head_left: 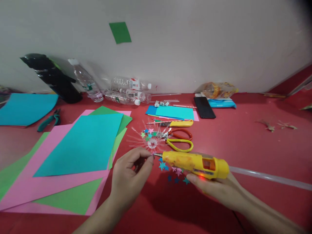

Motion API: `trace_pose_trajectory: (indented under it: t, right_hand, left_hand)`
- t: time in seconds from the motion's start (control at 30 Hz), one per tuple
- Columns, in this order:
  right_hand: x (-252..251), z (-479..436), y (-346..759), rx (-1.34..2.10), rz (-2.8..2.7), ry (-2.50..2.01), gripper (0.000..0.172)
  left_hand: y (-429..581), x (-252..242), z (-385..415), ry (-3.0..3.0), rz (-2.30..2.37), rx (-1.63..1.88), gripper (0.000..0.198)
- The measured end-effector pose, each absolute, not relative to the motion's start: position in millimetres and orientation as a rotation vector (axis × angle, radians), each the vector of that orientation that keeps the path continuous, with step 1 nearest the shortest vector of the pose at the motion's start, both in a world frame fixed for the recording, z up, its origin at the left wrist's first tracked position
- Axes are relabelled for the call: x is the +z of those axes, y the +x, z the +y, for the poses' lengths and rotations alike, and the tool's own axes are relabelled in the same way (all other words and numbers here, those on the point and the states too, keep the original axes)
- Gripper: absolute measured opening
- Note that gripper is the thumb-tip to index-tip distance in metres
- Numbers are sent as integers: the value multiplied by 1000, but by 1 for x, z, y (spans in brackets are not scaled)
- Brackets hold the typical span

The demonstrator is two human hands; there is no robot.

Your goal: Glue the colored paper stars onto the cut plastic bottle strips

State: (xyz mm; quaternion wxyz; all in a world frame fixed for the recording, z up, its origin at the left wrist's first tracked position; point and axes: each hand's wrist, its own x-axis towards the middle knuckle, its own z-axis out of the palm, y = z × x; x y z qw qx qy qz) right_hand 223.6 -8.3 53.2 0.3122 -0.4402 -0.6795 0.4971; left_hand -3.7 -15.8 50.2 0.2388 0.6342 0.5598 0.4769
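My right hand [214, 188] grips a yellow hot glue gun [185, 161], its red light on and a clear glue stick [268, 177] sticking out of the back. The metal nozzle points left, right at the fingertips of my left hand [133, 172]. Those fingers pinch a small pink paper piece [152, 154], mostly hidden. Just beyond lies a clear plastic bottle top cut into spread strips [152, 143], with several small paper stars [150, 136] on it. More coloured stars [178, 171] lie under the glue gun.
Scissors [180, 145] and a yellow utility knife [181, 123] lie behind the glue gun. Coloured paper sheets [83, 146] and pliers [50, 120] are at left. Plastic bottles [126, 97] stand or lie along the wall. A phone [204, 107] rests at the back right.
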Motion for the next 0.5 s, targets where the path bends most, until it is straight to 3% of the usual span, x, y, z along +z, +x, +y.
trace_pose_trajectory:
  t: [0.5]
  right_hand:
    - [54,-11,222,1293,-1763,-1199,20]
  left_hand:
    - [-2,52,-16,1748,1538,1310,15]
